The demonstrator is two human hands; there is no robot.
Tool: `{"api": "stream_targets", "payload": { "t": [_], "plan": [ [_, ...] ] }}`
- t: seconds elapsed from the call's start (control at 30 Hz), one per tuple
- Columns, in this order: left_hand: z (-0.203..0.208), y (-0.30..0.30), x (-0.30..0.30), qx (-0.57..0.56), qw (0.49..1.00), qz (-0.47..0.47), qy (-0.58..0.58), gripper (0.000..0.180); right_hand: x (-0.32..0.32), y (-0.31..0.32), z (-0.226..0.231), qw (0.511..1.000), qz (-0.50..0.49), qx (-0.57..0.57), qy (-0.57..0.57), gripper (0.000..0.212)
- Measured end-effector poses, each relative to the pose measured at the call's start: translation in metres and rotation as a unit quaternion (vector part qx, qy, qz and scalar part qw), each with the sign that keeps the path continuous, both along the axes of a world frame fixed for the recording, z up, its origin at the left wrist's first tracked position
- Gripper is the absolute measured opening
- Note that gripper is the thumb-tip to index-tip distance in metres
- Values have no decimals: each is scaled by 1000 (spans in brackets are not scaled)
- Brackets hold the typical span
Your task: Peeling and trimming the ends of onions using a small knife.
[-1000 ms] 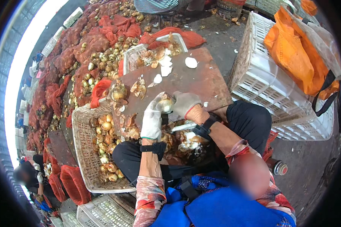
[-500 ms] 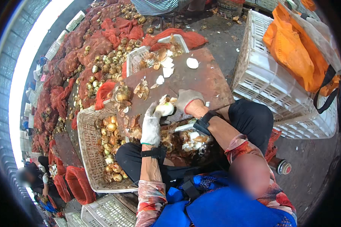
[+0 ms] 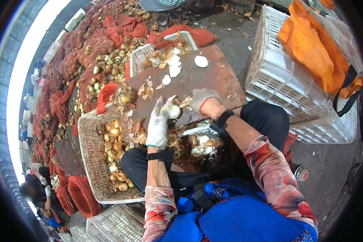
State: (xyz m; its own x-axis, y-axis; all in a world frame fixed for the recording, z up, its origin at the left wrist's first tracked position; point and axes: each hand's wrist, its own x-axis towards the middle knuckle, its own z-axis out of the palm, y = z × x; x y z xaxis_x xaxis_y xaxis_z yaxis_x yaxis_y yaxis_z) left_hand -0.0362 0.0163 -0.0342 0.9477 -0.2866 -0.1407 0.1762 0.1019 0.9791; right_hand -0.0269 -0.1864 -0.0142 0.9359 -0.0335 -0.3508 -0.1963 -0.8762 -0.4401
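My left hand (image 3: 159, 126), in a white glove, grips a pale peeled onion (image 3: 173, 111) at the near edge of a brown board (image 3: 213, 78). My right hand (image 3: 201, 99), also gloved, is closed against the onion's right side; whether it holds a tool is hidden. Loose papery skins and white onion pieces (image 3: 174, 66) lie scattered on the board. An unpeeled onion (image 3: 125, 96) sits at the board's left edge. My lap below the board holds more skins and trimmings (image 3: 197, 141).
A white plastic basket (image 3: 90, 161) of unpeeled onions stands at my left. Red mesh sacks (image 3: 84, 44) of onions are piled beyond. Upturned white crates (image 3: 286, 84) with an orange bag (image 3: 314, 44) stand at right. Another person (image 3: 36, 193) crouches at lower left.
Both hands stayed at the onion on the board's near edge, shifting slightly as the onion turned between them. The camera view drifted a little.
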Motion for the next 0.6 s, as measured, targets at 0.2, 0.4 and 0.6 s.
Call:
{"api": "stream_targets", "payload": {
  "t": [0.2, 0.4, 0.6],
  "plan": [
    [4, -1, -2, -19, 999, 9, -25, 51, -2, -5, 6, 983, 17, 179, -29, 51],
    [1, -11, 2, 18, 999, 33, -16, 43, 3, 12, 13, 983, 120, 135, -45, 40],
    [13, -17, -2, 43, 998, -7, -37, 43, 13, 6, 5, 997, 57, 50, -35, 38]
  ]
}}
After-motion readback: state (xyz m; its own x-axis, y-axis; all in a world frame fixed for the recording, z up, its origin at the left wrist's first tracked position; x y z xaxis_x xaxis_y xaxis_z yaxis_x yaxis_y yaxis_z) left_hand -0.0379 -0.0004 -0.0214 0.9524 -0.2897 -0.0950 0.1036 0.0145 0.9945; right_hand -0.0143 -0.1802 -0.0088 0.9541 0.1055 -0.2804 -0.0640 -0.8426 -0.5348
